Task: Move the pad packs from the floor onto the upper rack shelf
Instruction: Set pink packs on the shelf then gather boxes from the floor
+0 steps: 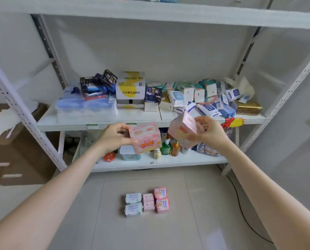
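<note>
Head view, one frame. Both bare arms come in from the lower corners and meet near the centre of the frame.

Left hand (114, 137): fingers and thumb curled round the left end of a pink pad pack (145, 139), firmly clamped. The pack is roughly level, with its printed face toward me.

Right hand (208, 134): pinching a second pink pack (182, 130), which is tilted with one corner up.

The two held packs are just beside each other (I cannot tell whether they touch). Both are in the air in front of the front edge of the middle shelf (100, 121), not resting on it.

Floor (204, 213), lower centre: six packs in a tight block (147, 202). Two pale blue-green are on the left, two pale pink in the middle and two deeper pink on the right.

The back of the middle shelf is crowded: a white-and-yellow carton (130, 87) at centre, dark packs (100, 83) to its left, and white-and-blue packets (208, 109) to its right.

Bottom shelf (168, 163): a green bottle (166, 147) and an amber bottle (175, 148) stand side by side, partly hidden behind the held packs.

A black cable (241, 204) runs along the floor at right.
</note>
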Available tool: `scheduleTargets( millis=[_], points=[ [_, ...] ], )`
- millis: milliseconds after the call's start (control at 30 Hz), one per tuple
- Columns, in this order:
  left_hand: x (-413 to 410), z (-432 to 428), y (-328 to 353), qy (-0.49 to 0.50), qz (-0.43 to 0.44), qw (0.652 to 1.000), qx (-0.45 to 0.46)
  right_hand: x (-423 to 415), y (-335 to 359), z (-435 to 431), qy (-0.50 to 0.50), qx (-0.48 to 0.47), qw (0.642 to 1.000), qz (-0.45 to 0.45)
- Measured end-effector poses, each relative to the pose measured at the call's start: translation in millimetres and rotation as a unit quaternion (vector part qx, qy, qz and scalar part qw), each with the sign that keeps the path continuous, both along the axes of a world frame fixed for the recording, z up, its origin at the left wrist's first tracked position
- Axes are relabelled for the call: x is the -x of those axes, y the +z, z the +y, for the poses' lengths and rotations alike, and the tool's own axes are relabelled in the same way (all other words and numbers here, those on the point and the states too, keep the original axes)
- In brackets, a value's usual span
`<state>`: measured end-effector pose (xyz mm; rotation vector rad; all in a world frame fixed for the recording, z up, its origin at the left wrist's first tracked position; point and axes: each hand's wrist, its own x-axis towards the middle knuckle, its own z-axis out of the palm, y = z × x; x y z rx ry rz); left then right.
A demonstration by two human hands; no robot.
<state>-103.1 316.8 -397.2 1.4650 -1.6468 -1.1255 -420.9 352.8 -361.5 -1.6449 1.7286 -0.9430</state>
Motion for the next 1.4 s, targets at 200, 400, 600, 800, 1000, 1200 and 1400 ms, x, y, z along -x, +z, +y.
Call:
scheduleTargets(
  millis=[200,400,600,800,1000,1200,1400],
  points=[
    [23,46,-93,0.017,-0.012,0.996,-0.087,21,-98,46,0.003,-0.075,0.997,0.017],
    [40,82,-183,0.037,-0.025,0.988,-0.149,37,-188,82,0.007,-0.157,0.987,0.026],
    [42,91,-259,0.041,-0.033,0.979,-0.194,32,-276,103,0.015,-0.215,0.976,0.043],
    [36,64,-345,0.017,-0.034,0.971,-0.234,7,-369,107,0.011,-0.247,0.969,0.024],
    [29,22,-467,-0.011,-0.053,0.967,-0.251,-11,-488,89,0.006,-0.257,0.966,0.013],
    [33,-5,-602,-0.031,-0.058,0.964,-0.259,-17,-621,63,0.013,-0.262,0.965,0.023],
    [34,-15,-734,-0.024,-0.055,0.960,-0.273,-12,-753,51,0.023,-0.259,0.965,0.046]
  ],
)
